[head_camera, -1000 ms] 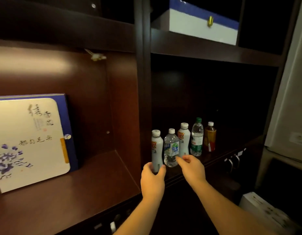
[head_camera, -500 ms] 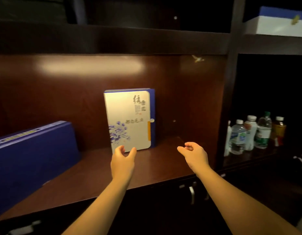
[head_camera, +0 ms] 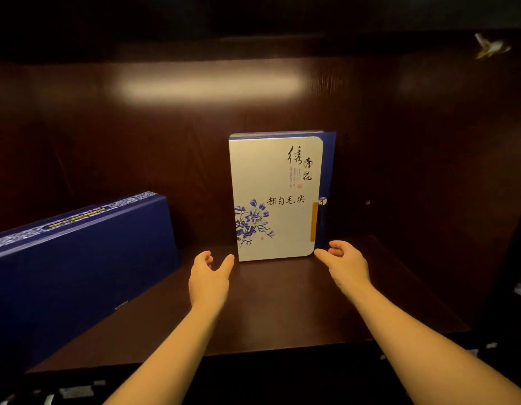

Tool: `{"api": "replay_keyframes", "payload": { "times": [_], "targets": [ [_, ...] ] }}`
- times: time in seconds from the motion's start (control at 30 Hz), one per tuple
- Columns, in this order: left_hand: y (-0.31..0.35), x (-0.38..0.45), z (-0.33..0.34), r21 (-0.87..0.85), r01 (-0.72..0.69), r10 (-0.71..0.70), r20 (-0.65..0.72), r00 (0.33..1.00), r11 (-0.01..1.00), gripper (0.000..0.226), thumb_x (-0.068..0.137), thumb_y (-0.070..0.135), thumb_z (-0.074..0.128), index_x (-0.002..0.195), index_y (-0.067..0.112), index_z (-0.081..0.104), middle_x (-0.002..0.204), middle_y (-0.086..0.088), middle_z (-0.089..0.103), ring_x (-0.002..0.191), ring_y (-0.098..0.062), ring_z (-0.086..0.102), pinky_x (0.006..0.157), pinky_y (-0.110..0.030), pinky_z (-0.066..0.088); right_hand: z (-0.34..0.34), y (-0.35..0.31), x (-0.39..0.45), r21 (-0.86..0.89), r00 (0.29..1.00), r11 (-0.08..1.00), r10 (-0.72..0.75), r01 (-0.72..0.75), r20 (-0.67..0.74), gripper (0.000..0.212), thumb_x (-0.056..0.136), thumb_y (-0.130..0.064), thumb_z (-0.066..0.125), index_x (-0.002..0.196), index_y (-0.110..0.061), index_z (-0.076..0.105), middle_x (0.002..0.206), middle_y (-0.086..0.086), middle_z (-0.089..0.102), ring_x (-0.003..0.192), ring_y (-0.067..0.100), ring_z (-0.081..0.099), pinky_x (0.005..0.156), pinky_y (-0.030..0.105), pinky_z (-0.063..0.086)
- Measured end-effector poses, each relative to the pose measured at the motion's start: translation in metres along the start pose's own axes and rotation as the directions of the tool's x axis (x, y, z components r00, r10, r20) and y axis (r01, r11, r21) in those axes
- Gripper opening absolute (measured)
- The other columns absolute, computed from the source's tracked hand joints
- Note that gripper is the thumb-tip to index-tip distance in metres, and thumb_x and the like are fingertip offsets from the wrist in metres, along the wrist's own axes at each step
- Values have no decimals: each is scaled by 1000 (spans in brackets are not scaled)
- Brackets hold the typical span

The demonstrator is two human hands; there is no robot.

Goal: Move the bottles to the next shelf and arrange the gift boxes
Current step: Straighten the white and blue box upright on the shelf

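Note:
A white gift box (head_camera: 275,200) with blue flowers, black script and a blue spine stands upright against the back of the wooden shelf (head_camera: 276,305). My left hand (head_camera: 209,277) is open just off its lower left corner, fingers apart, holding nothing. My right hand (head_camera: 345,263) is open at its lower right corner, the fingertips close to the box's edge. A large dark blue gift box (head_camera: 78,258) leans on the shelf at the left. The bottles are out of view.
The dark wooden back panel (head_camera: 399,159) rises behind the boxes, and the shelf's side wall (head_camera: 513,217) closes the compartment on the right. A small pale fitting (head_camera: 490,48) hangs at the top right. Dark cabinet fronts lie below the shelf edge.
The view has swung left from the bottle shelf to the gift-box shelf. Both hands left the bottles and moved forward to either side of the white box's base.

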State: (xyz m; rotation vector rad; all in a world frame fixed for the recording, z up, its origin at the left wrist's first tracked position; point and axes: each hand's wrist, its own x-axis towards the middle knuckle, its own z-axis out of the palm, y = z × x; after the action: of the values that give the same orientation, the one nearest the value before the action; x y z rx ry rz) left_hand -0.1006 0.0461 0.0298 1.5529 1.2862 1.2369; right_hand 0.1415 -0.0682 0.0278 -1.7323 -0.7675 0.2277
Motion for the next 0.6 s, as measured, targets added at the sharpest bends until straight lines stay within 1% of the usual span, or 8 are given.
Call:
{"api": "replay_keyframes", "payload": {
  "times": [0.1, 0.17, 0.27, 0.33, 0.4, 0.47, 0.5, 0.6],
  "targets": [
    [-11, 32, 32, 24, 11, -12, 42, 999, 1000, 74, 78, 47, 69, 139, 16, 40, 141, -6, 48, 125, -23, 47, 99, -41, 42, 13, 20, 45, 27, 999, 999, 30, -30, 14, 65, 78, -42, 75, 135, -17, 53, 128, 5, 61, 103, 14, 56, 80, 28, 45],
    [-20, 55, 56, 28, 21, -23, 76, 997, 999, 80, 75, 48, 71, 141, 16, 37, 143, -7, 46, 127, -24, 46, 102, -44, 42, 21, 36, 77, 49, 998, 997, 53, -55, 42, 75, 76, -42, 78, 140, -17, 47, 134, 6, 56, 114, 19, 55, 87, 30, 45],
    [-32, 85, 88, 26, 38, -41, 119, 992, 999, 89, 71, 49, 75, 143, 16, 35, 145, -7, 44, 129, -24, 44, 104, -41, 38, 33, 57, 120, 82, 993, 994, 67, -75, 101, 89, 73, -40, 81, 146, -17, 38, 143, 6, 48, 127, 22, 48, 91, 29, 40],
    [-40, 104, 108, 13, 54, -55, 146, 988, 998, 90, 69, 44, 79, 142, 15, 35, 141, -3, 47, 126, -20, 46, 101, -35, 38, 40, 66, 144, 124, 987, 989, 57, -76, 151, 86, 70, -38, 84, 143, -23, 42, 133, -5, 51, 120, 12, 51, 88, 24, 40],
    [-46, 119, 125, -30, 75, -68, 179, 982, 997, 86, 65, 37, 84, 137, 20, 41, 123, 10, 56, 107, -8, 55, 88, -23, 42, 48, 70, 165, 196, 969, 977, 29, -79, 247, 70, 66, -33, 87, 125, -40, 52, 117, -22, 57, 104, -4, 56, 80, 15, 43],
    [-51, 132, 136, -83, 88, -69, 208, 976, 993, 78, 60, 34, 87, 126, 25, 48, 107, 18, 62, 91, 4, 58, 74, -15, 43, 55, 74, 180, 265, 940, 960, -2, -94, 341, 70, 64, -27, 89, 123, -39, 54, 113, -20, 65, 103, -1, 62, 80, 18, 49],
    [-54, 139, 140, -101, 94, -70, 218, 974, 991, 76, 58, 35, 88, 123, 25, 49, 106, 16, 65, 91, 3, 60, 73, -15, 44, 59, 75, 186, 295, 934, 950, -11, -102, 357, 71, 64, -24, 89, 125, -35, 54, 114, -17, 67, 103, 1, 64, 80, 20, 51],
    [-62, 154, 146, -137, 89, -50, 262, 964, 987, 72, 60, 35, 87, 123, 27, 52, 115, 8, 67, 100, -6, 64, 86, -25, 47, 67, 77, 195, 349, 935, 933, -40, -92, 353, 62, 67, -18, 88, 116, -39, 57, 108, -18, 69, 95, -4, 66, 68, 11, 52]
  ]
}}
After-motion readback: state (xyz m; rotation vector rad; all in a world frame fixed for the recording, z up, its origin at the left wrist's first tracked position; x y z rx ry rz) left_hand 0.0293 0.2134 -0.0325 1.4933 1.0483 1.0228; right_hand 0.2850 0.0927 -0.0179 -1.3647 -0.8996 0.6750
